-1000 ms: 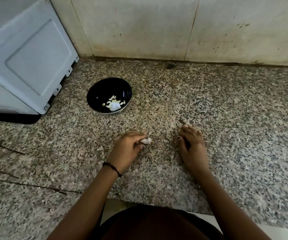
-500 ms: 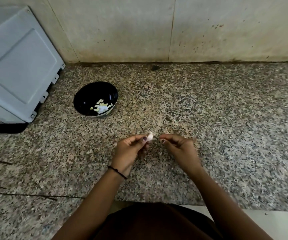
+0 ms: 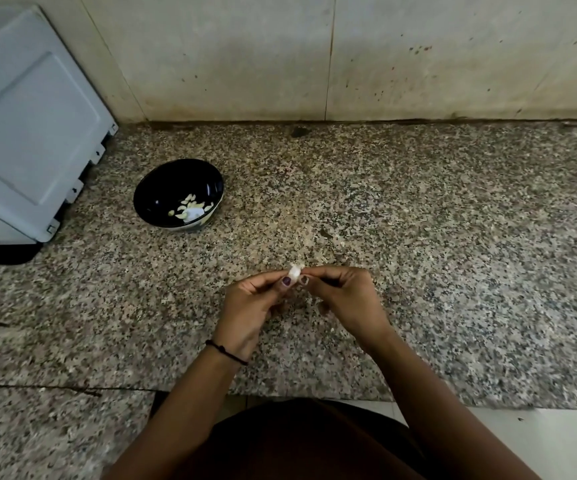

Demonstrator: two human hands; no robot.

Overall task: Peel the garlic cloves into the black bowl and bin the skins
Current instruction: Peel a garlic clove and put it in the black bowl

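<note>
A small white garlic clove (image 3: 294,271) is pinched between the fingertips of both hands, just above the granite counter. My left hand (image 3: 250,308) grips it from the left with thumb and forefinger. My right hand (image 3: 344,299) meets it from the right, its thumb nail against the clove. The black bowl (image 3: 162,188) stands on the counter to the upper left of the hands and holds several pale peeled cloves (image 3: 191,209). No bin is in view.
A white appliance (image 3: 27,123) stands tilted at the far left, close to the bowl. A tiled wall (image 3: 349,57) closes the back of the speckled counter (image 3: 453,254). The counter's front edge runs just below my wrists, with a cracked seam at the lower left.
My right hand lifted off the counter and moved left to join the left hand on the clove. The left hand raised the clove slightly.
</note>
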